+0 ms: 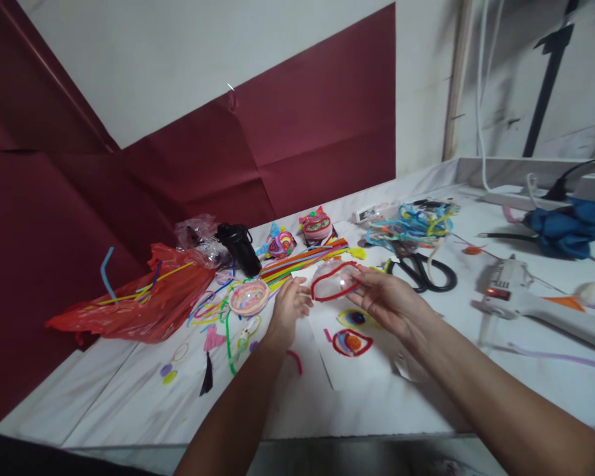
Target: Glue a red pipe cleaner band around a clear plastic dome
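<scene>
My right hand (pixel 384 297) pinches the right edge of a clear plastic dome (pixel 334 277) with a red pipe-cleaner outline on it. Just left of the dome, my left hand (pixel 290 307) has loosely bent fingers that are apart; nothing shows in it. Below the dome, a white sheet of paper (pixel 342 370) bears a red-edged eye shape (pixel 352 342) with an orange centre. Above that lies a yellow eye shape (pixel 356 318) with a dark blue centre, partly behind my right fingers. A pink striped bowl-shaped piece (pixel 249 297) rests left of my left hand.
Colored pipe cleaners (pixel 302 259) lie behind my hands, near two decorated figures (pixel 280 243). Black-handled scissors (pixel 426 272) and a glue gun (pixel 508 287) are to the right. A black bottle (pixel 240 248) and a red plastic bag (pixel 149 297) occupy the left.
</scene>
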A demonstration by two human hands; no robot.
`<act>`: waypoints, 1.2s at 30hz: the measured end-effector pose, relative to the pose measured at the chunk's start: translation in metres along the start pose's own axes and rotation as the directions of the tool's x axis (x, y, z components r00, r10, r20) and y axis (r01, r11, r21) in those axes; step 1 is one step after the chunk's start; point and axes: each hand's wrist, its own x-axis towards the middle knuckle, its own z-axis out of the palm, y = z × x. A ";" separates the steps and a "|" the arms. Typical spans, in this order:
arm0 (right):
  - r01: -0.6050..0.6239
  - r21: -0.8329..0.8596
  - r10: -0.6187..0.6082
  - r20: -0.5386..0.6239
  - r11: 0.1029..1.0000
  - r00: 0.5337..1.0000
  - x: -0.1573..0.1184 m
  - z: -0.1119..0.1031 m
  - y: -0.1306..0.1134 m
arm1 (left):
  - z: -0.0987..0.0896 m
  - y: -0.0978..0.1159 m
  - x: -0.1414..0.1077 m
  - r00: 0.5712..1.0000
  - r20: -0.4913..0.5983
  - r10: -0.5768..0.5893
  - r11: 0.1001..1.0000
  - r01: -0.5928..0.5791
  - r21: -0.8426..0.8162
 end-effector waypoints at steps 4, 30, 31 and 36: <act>-0.037 -0.058 0.041 0.063 0.998 0.997 -0.003 -0.003 -0.006 | -0.001 0.006 -0.004 0.984 0.047 0.172 0.984 -0.175 0.047; -0.085 -0.236 0.099 0.051 0.968 0.994 -0.003 -0.002 0.009 | -0.005 0.001 -0.003 0.938 0.344 0.034 0.961 -0.126 0.247; -0.085 -0.238 0.100 0.051 0.968 0.994 -0.003 -0.002 0.008 | -0.005 0.001 -0.003 0.939 0.342 0.036 0.959 -0.128 0.252; -0.083 -0.251 0.097 0.042 0.964 0.994 -0.002 -0.003 0.009 | -0.006 0.003 -0.004 0.928 0.371 0.038 0.965 -0.130 0.228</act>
